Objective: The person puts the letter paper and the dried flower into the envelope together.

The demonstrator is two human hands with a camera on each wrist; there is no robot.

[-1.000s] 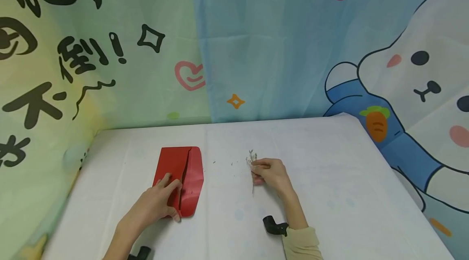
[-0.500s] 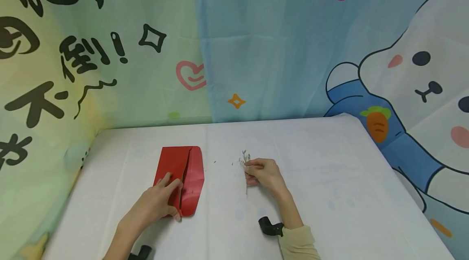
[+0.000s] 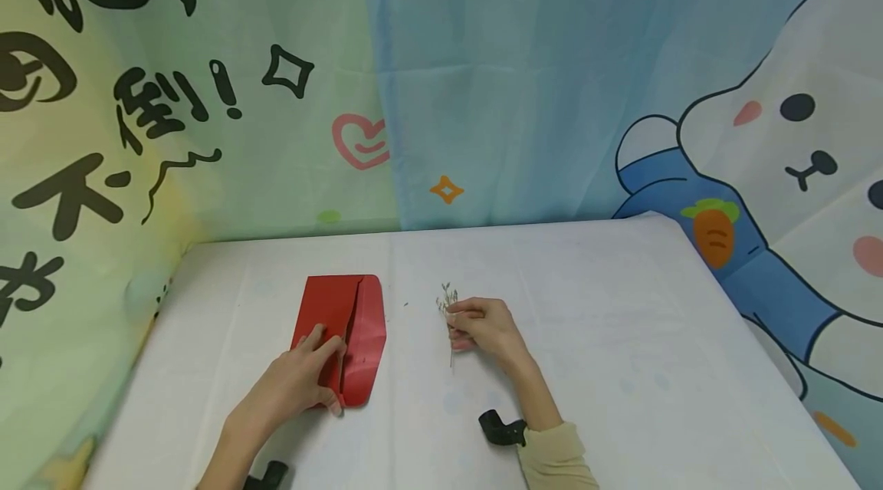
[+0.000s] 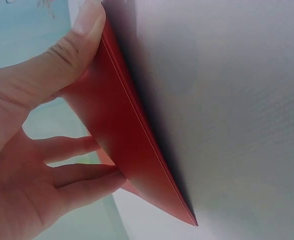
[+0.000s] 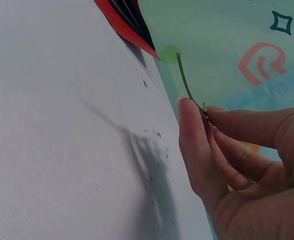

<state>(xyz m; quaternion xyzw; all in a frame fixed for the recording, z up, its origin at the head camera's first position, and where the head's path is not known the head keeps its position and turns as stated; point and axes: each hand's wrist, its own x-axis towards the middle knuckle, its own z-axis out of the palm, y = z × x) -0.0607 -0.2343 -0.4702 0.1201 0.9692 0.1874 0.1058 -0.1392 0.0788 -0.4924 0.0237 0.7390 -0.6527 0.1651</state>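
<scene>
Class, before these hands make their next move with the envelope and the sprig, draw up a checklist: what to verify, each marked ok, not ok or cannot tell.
1. Red envelope held steady: ok; the left hand grips it against the table.
2. Flap folded open: ok; it lies on the side facing the sprig.
3. Opening gaping: ok; a dark gap shows.
4. Sprig secure: ok; the right hand pinches its stem.
5. Sprig at the opening: not ok; it is apart from the envelope.
6. Envelope empty: cannot tell; the inside is hidden.
</scene>
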